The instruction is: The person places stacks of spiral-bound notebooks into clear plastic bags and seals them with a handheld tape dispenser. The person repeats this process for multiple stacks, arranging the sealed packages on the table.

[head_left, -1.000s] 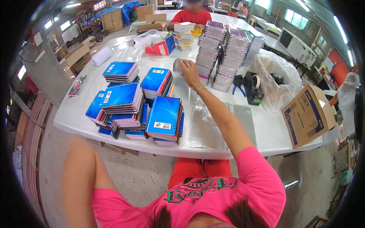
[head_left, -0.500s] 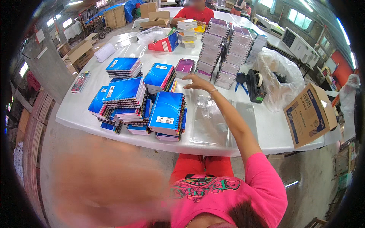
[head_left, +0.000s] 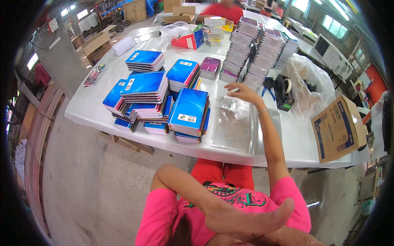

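My right hand (head_left: 245,92) hovers above the far end of a stack of clear plastic covers (head_left: 233,125). It is open, its fingers loosely bent and holding nothing. A bracelet circles that wrist. My left hand (head_left: 256,217) is raised close in front of my upper chest, thumb stretched out; its other fingers show only in part at the lower edge, and I see nothing in it. Left of the covers stand piles of blue spiral notebooks (head_left: 188,107). Beyond them lies a purple notebook (head_left: 211,67), next to tall stacks of spiral notebooks in clear covers (head_left: 242,45).
To the right sit blue-handled pliers (head_left: 269,87), a black tape dispenser (head_left: 284,97), a crumpled plastic bag (head_left: 310,82) and a cardboard box (head_left: 338,129). Across the white table (head_left: 94,117), a person in red (head_left: 225,12) sits behind stacked books (head_left: 214,30) and a red-and-blue box (head_left: 188,40).
My right hand has drawn back from beside the purple notebook to over the clear covers. My left hand, blurred large at lower left before, is now in front of my chest. The view has shifted slightly.
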A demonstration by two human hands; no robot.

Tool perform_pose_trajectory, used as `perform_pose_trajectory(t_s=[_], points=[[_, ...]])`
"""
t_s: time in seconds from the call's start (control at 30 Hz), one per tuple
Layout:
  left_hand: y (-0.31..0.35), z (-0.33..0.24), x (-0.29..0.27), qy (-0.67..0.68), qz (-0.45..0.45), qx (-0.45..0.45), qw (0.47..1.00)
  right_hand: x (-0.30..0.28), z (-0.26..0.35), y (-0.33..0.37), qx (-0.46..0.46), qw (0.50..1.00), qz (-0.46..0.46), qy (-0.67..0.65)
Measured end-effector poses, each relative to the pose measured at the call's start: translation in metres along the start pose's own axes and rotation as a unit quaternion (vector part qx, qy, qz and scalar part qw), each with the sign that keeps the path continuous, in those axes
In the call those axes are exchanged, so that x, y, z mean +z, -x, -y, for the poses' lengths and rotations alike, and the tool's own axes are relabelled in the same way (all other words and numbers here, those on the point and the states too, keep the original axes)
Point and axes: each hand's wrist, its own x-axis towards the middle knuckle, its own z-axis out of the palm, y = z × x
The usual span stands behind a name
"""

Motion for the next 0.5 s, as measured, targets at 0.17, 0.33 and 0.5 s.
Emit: perform_pose_trajectory(t_s=[0.17, 0.33, 0.5], points=[[0.005, 0.003, -0.002, 0.095, 0.109, -0.138, 0.980, -0.001, -0.001, 0.007, -0.010, 1.000, -0.010, -0.002], [0.023, -0.006, -0.018, 0.112, 0.181, -0.266, 0.940, 0.010, 0.030, -0.013, 0.035, 0.994, -0.003, -0.107], [0.044, -0.012, -0.048, 0.060, 0.219, -0.317, 0.921, 0.029, 0.041, -0.060, 0.074, 0.953, -0.059, -0.289]])
